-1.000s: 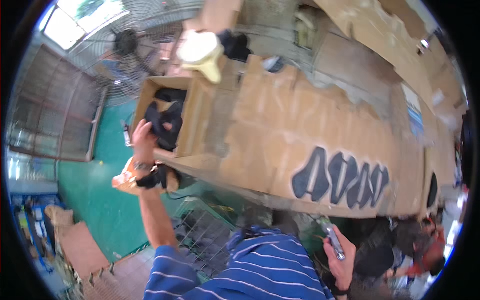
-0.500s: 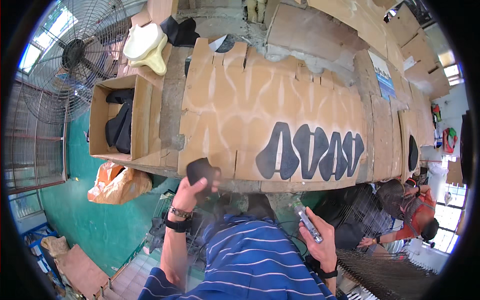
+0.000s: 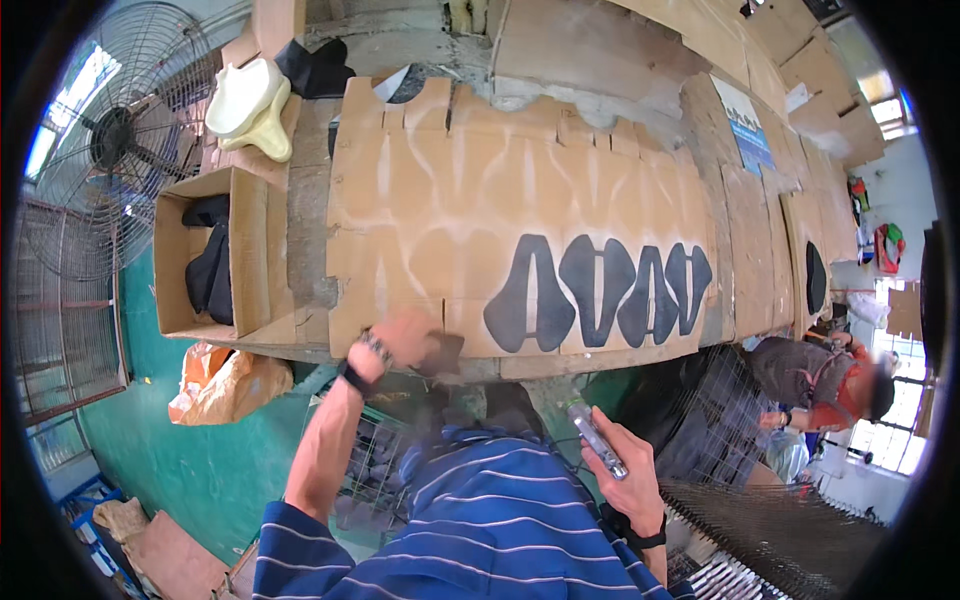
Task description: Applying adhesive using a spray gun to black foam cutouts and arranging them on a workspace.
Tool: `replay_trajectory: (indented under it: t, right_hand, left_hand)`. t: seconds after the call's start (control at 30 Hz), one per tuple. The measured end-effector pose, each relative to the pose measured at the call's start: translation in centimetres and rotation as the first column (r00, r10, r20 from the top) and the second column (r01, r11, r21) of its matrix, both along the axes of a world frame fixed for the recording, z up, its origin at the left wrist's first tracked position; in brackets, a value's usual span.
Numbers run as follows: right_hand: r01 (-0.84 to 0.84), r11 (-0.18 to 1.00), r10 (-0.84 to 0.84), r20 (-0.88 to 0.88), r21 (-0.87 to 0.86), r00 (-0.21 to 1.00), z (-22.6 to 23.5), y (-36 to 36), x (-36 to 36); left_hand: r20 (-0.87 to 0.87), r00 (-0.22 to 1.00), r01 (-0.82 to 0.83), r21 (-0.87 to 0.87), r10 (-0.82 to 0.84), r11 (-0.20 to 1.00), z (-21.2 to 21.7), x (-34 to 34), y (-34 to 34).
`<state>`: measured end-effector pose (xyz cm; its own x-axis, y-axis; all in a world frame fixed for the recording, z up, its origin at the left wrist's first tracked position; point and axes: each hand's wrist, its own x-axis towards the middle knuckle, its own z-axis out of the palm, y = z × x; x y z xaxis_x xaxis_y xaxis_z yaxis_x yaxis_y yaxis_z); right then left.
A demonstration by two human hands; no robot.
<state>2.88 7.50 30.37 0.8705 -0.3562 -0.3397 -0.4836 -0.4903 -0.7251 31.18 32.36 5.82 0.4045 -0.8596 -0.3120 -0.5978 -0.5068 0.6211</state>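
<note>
Black pads point(image 3: 507, 306), four, line the right of one cardboard sheet point(image 3: 470, 205), bare room to their left. Hands apart: left hand point(image 3: 405, 335) grips one blurred piece point(image 3: 443, 353) at the near edge; right hand point(image 3: 630, 468) clasps one tool point(image 3: 598, 441), clear of it.

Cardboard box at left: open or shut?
Open: the cardboard box shows black pieces inside, with no flap covering them.

a dark, motion-blurred piece point(image 3: 443, 353) is held in the grip of the left hand point(image 3: 402, 338) by the near edge of the cardboard-covered counter point(image 3: 312, 225). a slim silver-grey tool point(image 3: 600, 443) is held by the right hand point(image 3: 630, 468). four flat black slotted pieces point(image 3: 578, 285) are laid in a row on a brown cardboard sheet point(image 3: 480, 190).
</note>
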Motion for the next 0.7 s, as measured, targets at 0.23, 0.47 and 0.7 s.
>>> replay_trajectory:
  t: [0.23, 0.47, 0.7]
  right_hand:
    - [0.078, 0.997, -0.078, -0.019, -0.010, 0.997, -0.3, -1.5, -0.7]
    - [0.135, 0.990, -0.137, -0.030, -0.046, 0.990, -1.5, -3.4, -1.5]
    - [0.129, 0.990, -0.132, -0.057, -0.054, 0.990, -1.6, -4.3, -1.2]
  left_hand:
    - [0.067, 0.995, 0.060, 0.168, -0.072, 0.984, -4.7, 8.0, -9.9]
    - [0.088, 0.995, 0.041, 0.071, -0.047, 0.997, -5.8, 10.2, -15.5]
    - [0.197, 0.977, 0.073, 0.024, -0.076, 0.997, -5.5, 10.3, -18.7]
